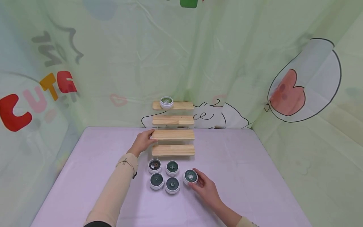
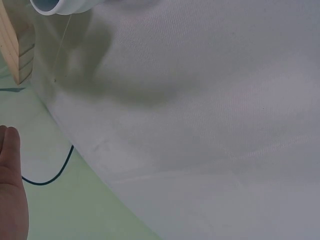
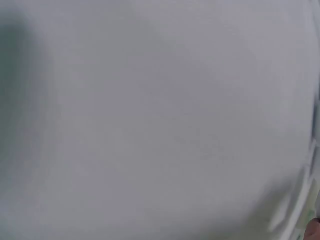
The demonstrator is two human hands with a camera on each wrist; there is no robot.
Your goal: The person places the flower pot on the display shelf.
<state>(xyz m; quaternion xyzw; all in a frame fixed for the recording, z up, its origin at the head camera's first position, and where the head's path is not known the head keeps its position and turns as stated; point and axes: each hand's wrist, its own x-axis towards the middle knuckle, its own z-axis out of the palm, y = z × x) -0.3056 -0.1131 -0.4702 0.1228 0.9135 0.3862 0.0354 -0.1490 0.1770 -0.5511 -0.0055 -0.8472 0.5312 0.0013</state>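
A tiered wooden display stand has several pale slats stepping up toward the back. My left hand holds the left end of its second slat from the bottom, thumb at the front edge and fingers at the back. In the left wrist view this hand shows only at the left edge, below a slat's end. Between thumb and fingers, my right hand grips a small white round jar with dark green contents. Only a bit of a finger appears in the right wrist view.
Left of the held jar, several similar jars cluster before the stand, one with a brown spot. Another jar with lighter green contents sits on the top slat. A pale cloth covers the table; printed curtains surround it.
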